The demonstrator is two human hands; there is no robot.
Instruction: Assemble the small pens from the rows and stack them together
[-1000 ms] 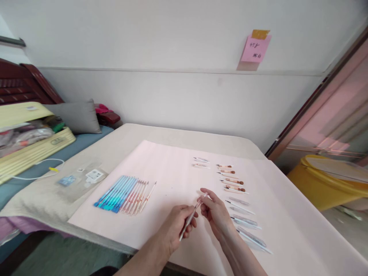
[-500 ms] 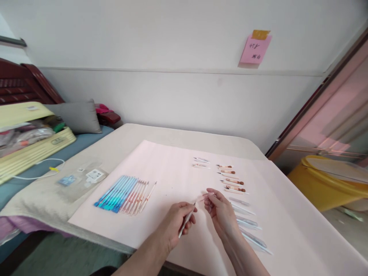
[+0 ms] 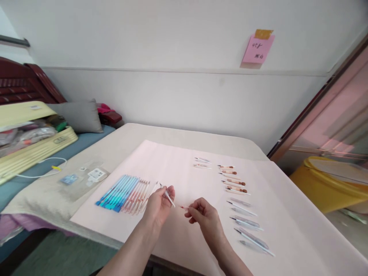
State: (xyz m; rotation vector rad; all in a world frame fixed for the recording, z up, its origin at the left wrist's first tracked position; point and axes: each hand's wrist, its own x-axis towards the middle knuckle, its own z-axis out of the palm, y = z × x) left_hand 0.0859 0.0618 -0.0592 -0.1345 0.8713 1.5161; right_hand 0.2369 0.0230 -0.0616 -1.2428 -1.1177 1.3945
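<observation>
Seen from above, two bare hands worked over a pale pink sheet [image 3: 175,157] spread on a table. The left hand [image 3: 159,205] was closed lightly around a thin white stick [image 3: 169,198] with a dark tip, raised above the sheet near the pale pens. The right hand [image 3: 204,214], well apart from it, pinched a short clear piece with red marks [image 3: 183,207] between thumb and fingers.

To the left lay a close row of blue pens [image 3: 117,191] and, beside it, pale pens [image 3: 137,194] with red markings, all seemingly in one piece. To the right, brown-ended pieces [image 3: 235,183] and clear barrels [image 3: 249,221] lay near thin sticks, apart from one another. The work looked partway along: some pens seemed whole, others lay in parts, and the held pieces were separate.
</observation>
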